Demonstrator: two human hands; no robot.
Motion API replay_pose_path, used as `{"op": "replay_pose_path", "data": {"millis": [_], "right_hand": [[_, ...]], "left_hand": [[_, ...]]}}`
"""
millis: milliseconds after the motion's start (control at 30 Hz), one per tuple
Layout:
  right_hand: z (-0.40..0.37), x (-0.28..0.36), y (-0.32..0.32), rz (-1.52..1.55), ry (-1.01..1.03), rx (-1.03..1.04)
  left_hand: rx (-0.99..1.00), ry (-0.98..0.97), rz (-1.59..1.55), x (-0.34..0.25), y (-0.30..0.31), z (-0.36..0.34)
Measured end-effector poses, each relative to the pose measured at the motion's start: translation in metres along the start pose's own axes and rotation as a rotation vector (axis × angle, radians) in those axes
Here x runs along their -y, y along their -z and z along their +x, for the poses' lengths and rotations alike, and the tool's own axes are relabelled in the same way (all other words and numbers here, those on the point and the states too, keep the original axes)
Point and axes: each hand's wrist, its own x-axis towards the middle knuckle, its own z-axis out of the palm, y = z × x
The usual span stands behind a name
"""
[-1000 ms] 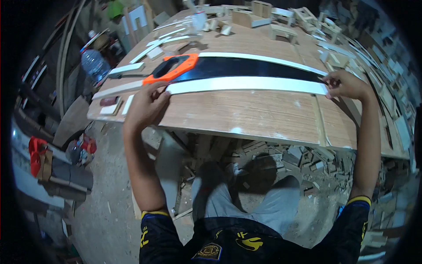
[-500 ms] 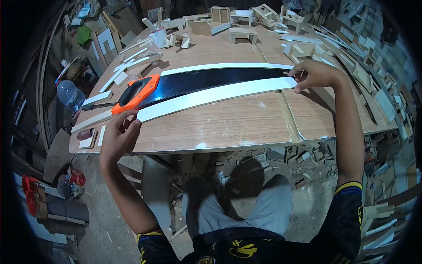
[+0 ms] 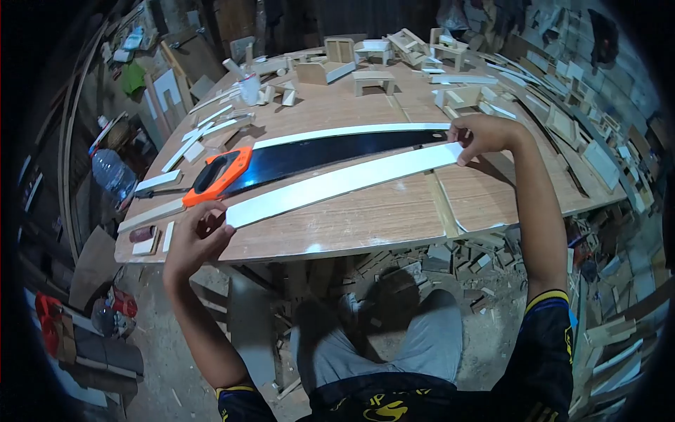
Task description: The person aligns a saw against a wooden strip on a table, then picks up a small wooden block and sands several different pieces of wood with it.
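A long white wooden strip [image 3: 344, 181] spans the space between my two hands, above the front of the wood-grain table. My left hand [image 3: 197, 238] pinches its left end between thumb and fingers. At the far right end, my right hand [image 3: 485, 137] grips the strip the same way. Just behind it lies a handsaw [image 3: 316, 156] with a dark blade and an orange and black handle, its tip close to my right fingers. Another white strip [image 3: 351, 129] shows along the saw's back edge.
Small wooden furniture models [image 3: 374, 82] stand along the table's back. A white cup [image 3: 249, 90] holding sticks is at the back left, near loose wood strips [image 3: 186, 151]. A water bottle [image 3: 112, 169] is left of the table [image 3: 330, 228]. Wood offcuts [image 3: 485, 261] litter the floor.
The white strip in my hands has come toward me, widening the gap between it and the saw. The whole view has also shifted slightly.
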Motion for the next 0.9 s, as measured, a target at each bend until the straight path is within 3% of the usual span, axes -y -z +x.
{"op": "replay_pose_path", "data": {"millis": [533,700,767,900], "right_hand": [[0.001,-0.003,0.0,0.052,-0.059,-0.014],[-0.002,0.005,0.001,0.035,-0.091,-0.03],[0.0,0.002,0.001,0.035,-0.073,-0.042],[-0.001,0.004,0.001,-0.021,-0.013,-0.057]], "left_hand": [[-0.016,0.007,0.119,-0.017,0.004,-0.01],[0.007,0.013,0.032,-0.017,0.006,-0.009],[0.005,-0.008,-0.099,-0.014,0.003,-0.009],[-0.064,-0.099,0.0,-0.008,-0.005,-0.005]]}}
